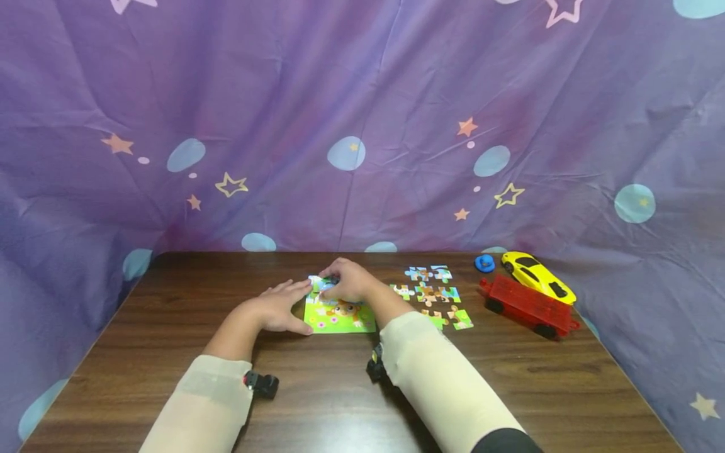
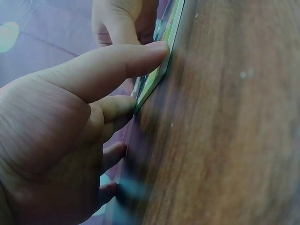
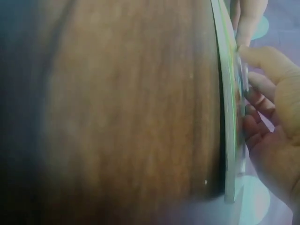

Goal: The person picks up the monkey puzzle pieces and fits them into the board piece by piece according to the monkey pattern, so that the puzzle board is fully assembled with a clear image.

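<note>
A jigsaw board [image 1: 334, 323] with a bright green cartoon picture lies flat on the brown table. My left hand [image 1: 277, 308] steadies its left side, fingers fairly straight, with the thumb at the near left corner and a fingertip at the far one. Over the far part of the board, my right hand [image 1: 350, 281] bends its thumb and fingers around a puzzle piece [image 1: 326, 285] at the picture's surface; the hand partly hides that piece. From the right wrist view, the board's pale edge [image 3: 228, 117] runs beside the right hand's fingertips.
Loose puzzle pieces [image 1: 428, 294] lie in rough rows right of the board. Farther right are a small blue hat-shaped toy [image 1: 484, 263], a yellow toy car [image 1: 538, 277] and a red toy wagon [image 1: 528, 304]. A purple patterned cloth [image 1: 294, 207] hangs behind the table.
</note>
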`<action>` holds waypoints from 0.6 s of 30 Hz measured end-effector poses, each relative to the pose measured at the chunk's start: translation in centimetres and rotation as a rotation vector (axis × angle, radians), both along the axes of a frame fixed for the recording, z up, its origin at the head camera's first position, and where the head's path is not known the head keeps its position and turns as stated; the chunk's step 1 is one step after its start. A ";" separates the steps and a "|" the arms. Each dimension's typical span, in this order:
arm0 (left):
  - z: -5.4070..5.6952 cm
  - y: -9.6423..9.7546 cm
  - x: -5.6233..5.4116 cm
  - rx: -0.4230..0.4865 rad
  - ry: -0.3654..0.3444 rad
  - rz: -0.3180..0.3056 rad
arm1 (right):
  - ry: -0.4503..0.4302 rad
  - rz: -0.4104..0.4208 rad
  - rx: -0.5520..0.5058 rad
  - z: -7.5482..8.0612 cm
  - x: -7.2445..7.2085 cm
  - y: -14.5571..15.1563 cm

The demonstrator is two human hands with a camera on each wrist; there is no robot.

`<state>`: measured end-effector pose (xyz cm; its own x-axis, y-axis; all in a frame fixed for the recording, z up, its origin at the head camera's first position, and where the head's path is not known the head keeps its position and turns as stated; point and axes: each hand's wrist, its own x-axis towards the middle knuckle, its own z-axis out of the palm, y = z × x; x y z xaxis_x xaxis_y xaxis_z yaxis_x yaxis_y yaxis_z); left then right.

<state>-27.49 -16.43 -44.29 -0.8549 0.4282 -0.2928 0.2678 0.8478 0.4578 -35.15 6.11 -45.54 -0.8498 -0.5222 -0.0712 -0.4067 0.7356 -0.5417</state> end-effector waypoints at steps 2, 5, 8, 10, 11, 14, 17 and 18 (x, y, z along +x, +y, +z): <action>0.2 0.0 0.0 0.004 0.000 0.000 | 0.011 0.011 0.017 0.1 0.1 0.0; 0.2 0.1 0.1 0.010 -0.004 0.000 | 0.009 0.013 0.043 0.2 0.1 -0.1; 0.2 0.1 0.1 0.011 -0.009 -0.001 | 0.005 0.014 0.066 0.3 0.1 -0.1; 0.3 0.1 0.2 0.010 -0.011 0.001 | 0.006 0.017 0.080 0.4 0.0 -0.2; 0.3 0.1 0.2 0.009 -0.013 0.003 | 0.004 0.018 0.084 0.5 0.1 -0.2; 0.4 0.1 0.3 0.011 -0.011 0.003 | -0.005 0.023 0.096 0.6 0.1 -0.3; 0.4 0.1 0.3 0.013 -0.013 0.005 | -0.014 0.019 0.101 0.6 0.2 -0.3; 0.4 0.1 0.3 0.014 -0.011 0.004 | -0.017 0.015 0.102 0.6 0.2 -0.3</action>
